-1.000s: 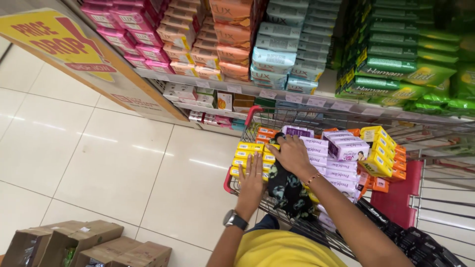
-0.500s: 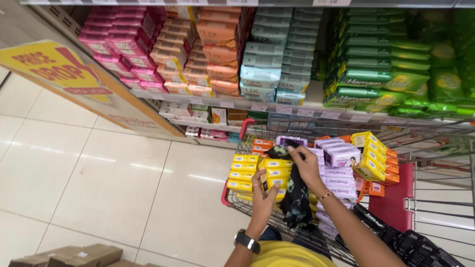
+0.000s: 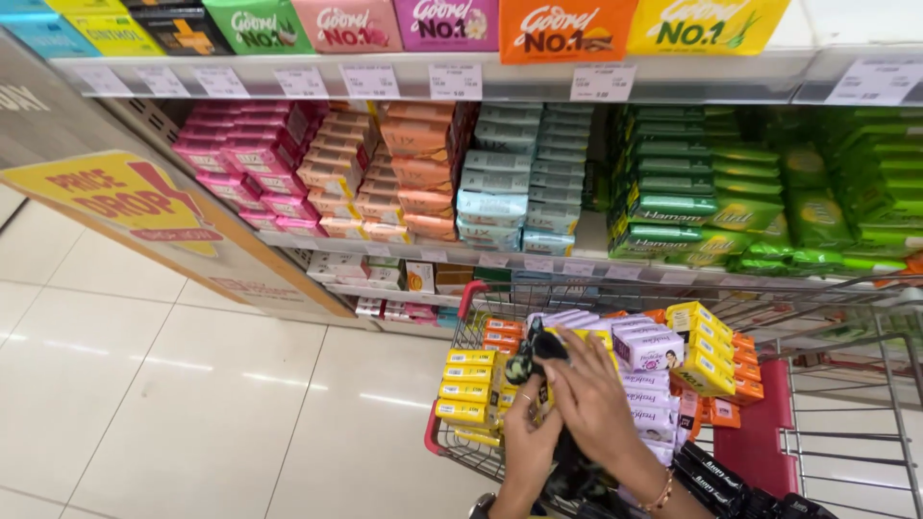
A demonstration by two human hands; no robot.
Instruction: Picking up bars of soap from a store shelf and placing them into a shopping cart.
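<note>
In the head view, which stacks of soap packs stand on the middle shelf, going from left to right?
Pink packs → peach-brown packs → orange packs → pale blue packs → dark green packs → bright green packs.

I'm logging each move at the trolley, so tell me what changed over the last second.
Both hands came up off the stacked boxes. The left hand and right hand now meet over the trolley, gripping a dark cloth that lay lower between them before. The view tilted up toward the shelves. The yellow boxes and purple boxes stayed stacked in the trolley.
</note>
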